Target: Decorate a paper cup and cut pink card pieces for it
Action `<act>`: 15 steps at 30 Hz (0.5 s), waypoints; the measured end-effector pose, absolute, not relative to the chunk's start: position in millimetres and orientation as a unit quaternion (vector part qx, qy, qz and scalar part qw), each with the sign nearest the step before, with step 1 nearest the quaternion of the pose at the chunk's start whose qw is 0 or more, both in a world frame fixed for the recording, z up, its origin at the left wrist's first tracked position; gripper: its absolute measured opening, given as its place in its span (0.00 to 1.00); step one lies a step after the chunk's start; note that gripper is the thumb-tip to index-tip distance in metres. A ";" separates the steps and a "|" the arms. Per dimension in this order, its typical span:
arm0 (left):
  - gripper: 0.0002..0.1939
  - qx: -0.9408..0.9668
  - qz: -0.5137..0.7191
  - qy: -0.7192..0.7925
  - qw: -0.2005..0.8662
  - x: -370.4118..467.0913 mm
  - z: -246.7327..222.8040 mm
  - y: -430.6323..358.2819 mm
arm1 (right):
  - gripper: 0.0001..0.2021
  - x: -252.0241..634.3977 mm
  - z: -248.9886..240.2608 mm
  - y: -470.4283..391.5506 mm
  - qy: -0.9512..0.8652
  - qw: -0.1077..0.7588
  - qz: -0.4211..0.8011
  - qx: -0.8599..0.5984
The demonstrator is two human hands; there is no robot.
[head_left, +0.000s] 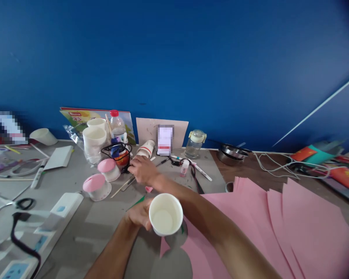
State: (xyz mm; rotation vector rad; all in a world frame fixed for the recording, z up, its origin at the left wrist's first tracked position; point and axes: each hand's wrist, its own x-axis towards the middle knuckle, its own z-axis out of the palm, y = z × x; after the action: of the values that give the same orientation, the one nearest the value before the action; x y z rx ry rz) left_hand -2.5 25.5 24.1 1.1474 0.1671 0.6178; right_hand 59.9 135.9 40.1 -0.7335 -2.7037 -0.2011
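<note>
White and bare inside, a paper cup (pixel 165 214) sat nearest the camera at the lower centre of the frame, mouth toward the lens; whether its base met the table (pixel 104 221) could not be told. The left hand (pixel 140 213) gripped its side, thumb against the wall, the other fingers mostly hidden. Near the middle of the frame, the right hand (pixel 143 169) reached in beside thin sticks (pixel 117 190), its fingers bent together; whether they pinched anything could not be told. A light, steady hold seemed best, since a hard squeeze might have dented the wall. With the right forearm (pixel 205 219) passing close by the rim, careful elbow height and slow movement around the pink-topped cups (pixel 97 188), left of centre, seemed wise.
</note>
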 end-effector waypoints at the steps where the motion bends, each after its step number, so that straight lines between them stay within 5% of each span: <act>1: 0.50 0.529 0.304 0.081 0.788 -4.0 24.2 25.6 | 0.08 51.2 38.3 141.2 -0.952 0.159 -0.079 -0.249; 15: 0.50 0.467 0.358 0.125 0.799 -7.8 10.1 28.0 | 0.14 26.6 14.2 170.5 -0.970 0.133 -0.074 -0.190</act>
State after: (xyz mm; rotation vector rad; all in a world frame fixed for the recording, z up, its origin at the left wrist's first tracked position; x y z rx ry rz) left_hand -7.8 28.0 10.1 1.0031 0.2689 0.7683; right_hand 26.6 170.5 14.2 -0.5514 -2.8131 -0.2132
